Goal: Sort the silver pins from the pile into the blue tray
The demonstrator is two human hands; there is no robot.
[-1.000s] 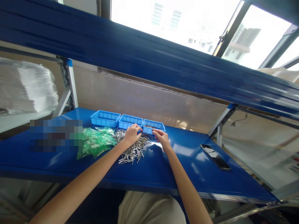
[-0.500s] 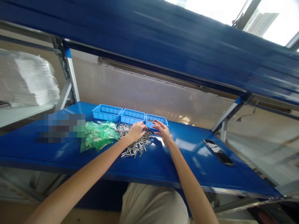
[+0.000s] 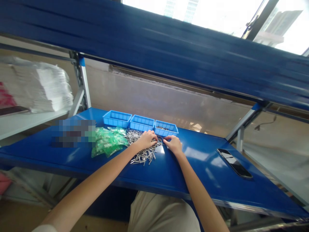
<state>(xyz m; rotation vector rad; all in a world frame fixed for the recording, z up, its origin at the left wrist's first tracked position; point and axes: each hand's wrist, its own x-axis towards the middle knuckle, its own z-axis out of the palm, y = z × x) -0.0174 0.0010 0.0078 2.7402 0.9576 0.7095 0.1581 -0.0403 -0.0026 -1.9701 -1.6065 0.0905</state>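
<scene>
A pile of slender silvery metal pins (image 3: 144,157), resembling rivets, lies on the blue table (image 3: 166,175). My left hand (image 3: 147,140) rests over the pile's right part, its fingers curled down among the pins; what they grip is hidden. At the pile's right edge, my right hand (image 3: 173,143) has thumb and fingertips brought together in a pinch, and whatever is between them is too small to make out. Just behind the hands stands the right blue bin (image 3: 166,132), with some metal pins inside. A heap of green plastic bags (image 3: 108,141) touches the pile's left side.
The middle blue bin (image 3: 142,126) and the left blue bin (image 3: 117,122) continue the row at the back. A black phone (image 3: 234,162) lies at the right. A blue shelf (image 3: 154,48) crosses above the table. White wrapped stacks (image 3: 53,87) sit on a side shelf at left.
My right hand's fingers, spread near the right bin before, have come down to the pile's edge and closed into a pinch. The left hand's fingers have curled lower. The camera view has shifted slightly.
</scene>
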